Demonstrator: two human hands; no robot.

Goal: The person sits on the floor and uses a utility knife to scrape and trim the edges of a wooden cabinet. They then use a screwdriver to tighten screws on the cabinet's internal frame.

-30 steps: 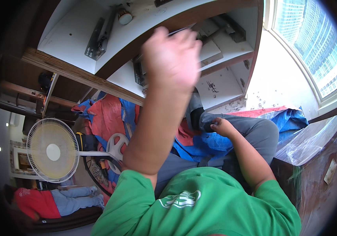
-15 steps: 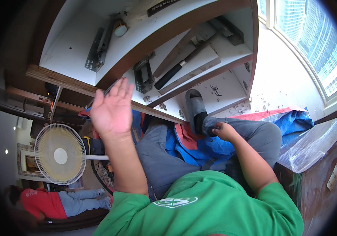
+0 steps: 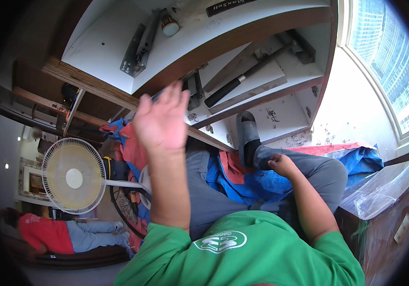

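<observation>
Green shirt (image 3: 252,252) at 6 o'clock, nearest the lens. Left hand (image 3: 162,119) raised at 10 o'clock of centre, fingers spread and loose, holding nothing, in front of the wooden cabinet edge (image 3: 95,88). Right hand (image 3: 281,164) at 3 o'clock of centre, fingers curled loosely, resting on the grey trouser shin (image 3: 309,167) just beside the ankle; whether anything is pinched there, cannot tell. Blue tarp (image 3: 247,183) under the legs. Grey shoe (image 3: 247,136) at 1 o'clock, sole against the white cabinet shelf (image 3: 281,117). Hammer with black handle (image 3: 242,78) on the shelf above, near 12 o'clock, well apart from both hands. Metal bracket (image 3: 135,47) at 11 o'clock on the upper panel. White fan (image 3: 73,176) at 9 o'clock; another person in red shirt (image 3: 42,233) lying at 8 o'clock. Window (image 3: 385,52) at 2 o'clock.
</observation>
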